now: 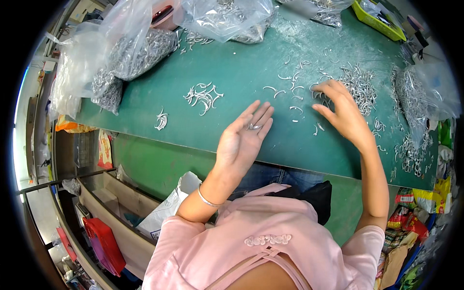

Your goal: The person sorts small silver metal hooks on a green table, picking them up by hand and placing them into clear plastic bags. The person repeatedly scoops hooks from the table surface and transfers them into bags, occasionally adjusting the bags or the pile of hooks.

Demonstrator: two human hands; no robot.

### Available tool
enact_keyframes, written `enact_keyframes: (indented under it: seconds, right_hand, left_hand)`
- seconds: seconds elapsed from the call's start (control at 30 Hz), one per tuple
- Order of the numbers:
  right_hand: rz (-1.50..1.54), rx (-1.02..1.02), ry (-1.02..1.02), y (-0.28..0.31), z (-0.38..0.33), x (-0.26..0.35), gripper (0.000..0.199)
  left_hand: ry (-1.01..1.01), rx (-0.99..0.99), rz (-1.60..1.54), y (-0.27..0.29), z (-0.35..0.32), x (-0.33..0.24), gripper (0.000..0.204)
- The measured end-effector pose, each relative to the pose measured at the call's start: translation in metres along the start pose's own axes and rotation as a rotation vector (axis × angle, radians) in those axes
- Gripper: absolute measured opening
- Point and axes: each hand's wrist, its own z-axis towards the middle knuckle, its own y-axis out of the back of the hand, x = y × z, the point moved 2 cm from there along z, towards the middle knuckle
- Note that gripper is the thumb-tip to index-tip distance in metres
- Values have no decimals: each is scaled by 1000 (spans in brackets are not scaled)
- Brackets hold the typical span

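Observation:
My left hand (240,140) is turned palm up above the near edge of the green table (193,130). A small curved metal piece (253,127) rests across its slightly bent fingers. Farther right, my right hand (344,116) hovers palm down with thumb and fingers apart, and nothing shows between them. Beneath and beside it lie loose curved metal pieces (296,108) and a dense pile (361,89) of the same kind. To the left of my left hand sit a loose cluster (204,98) and a smaller group (161,120) of these pieces.
Clear plastic bags of metal pieces stand at the back left (140,53), back middle (246,24) and right edge (415,94). A yellow-green tray (382,21) occupies the far right corner. More pieces (413,154) lie at the near right. An open drawer (121,203) is at lower left.

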Motion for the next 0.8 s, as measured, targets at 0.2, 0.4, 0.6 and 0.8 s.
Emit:
enact_keyframes:
  seconds: [0.2,0.4,0.6,0.8]
  right_hand:
    - [-126,-156,91,-38,29,-9,18]
    - [-228,-152,66,-39,33,-27,10]
    - [-133,-153,52,-30,21,-8,12]
    - [-134,27,10,-35,22,-6,11]
  left_hand:
    - [-40,95,185,15,0,3,64]
    - [42,-11,219,12,-1,-7,62]
    - [103,1,195,13,10,-6,55]
    - [56,35,300,5,17,-2,50]
